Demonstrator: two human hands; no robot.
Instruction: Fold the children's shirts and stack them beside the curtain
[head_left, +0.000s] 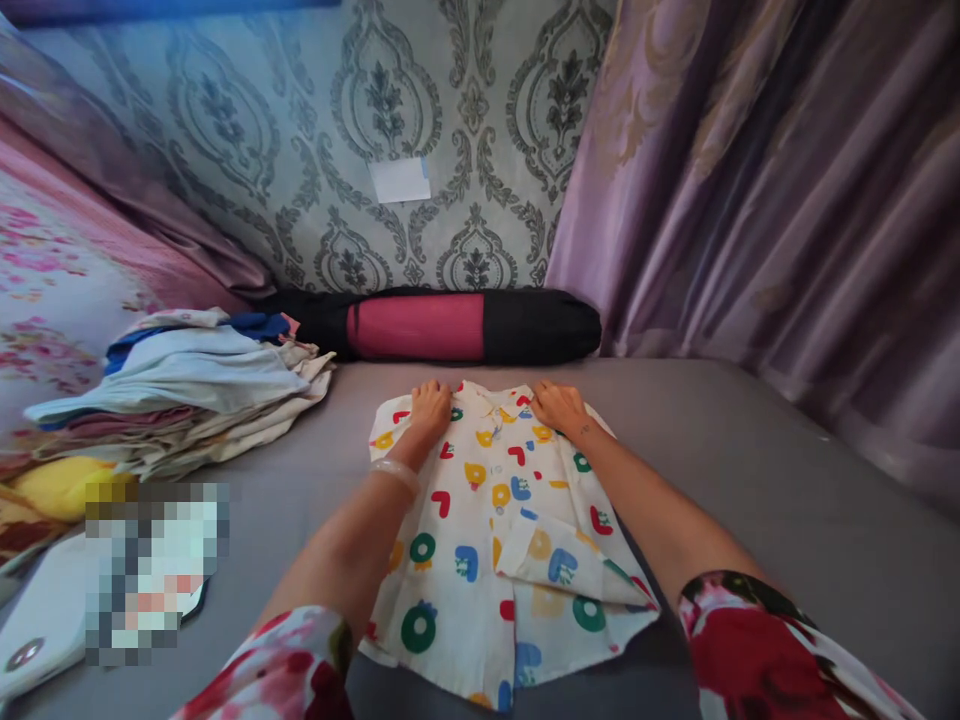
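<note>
A white short-sleeved shirt [480,540] with red, blue, yellow and green printed shapes lies front up on the grey bed sheet, its collar away from me. My left hand [431,408] is closed on the shirt's left shoulder, beside the collar. At the other shoulder, my right hand [559,405] grips the cloth with its fingers curled. The lower right front panel is folded back on itself, with its hem corner creased. Both hands' fingertips are partly hidden against the fabric.
A pile of clothes [202,375] lies at the left, with a yellow soft item [64,487] below it. Nearer sit a white object [56,610] and a partly blurred item [161,580]. A black and pink roll [416,325] lies along the wall; curtains [750,200] hang right.
</note>
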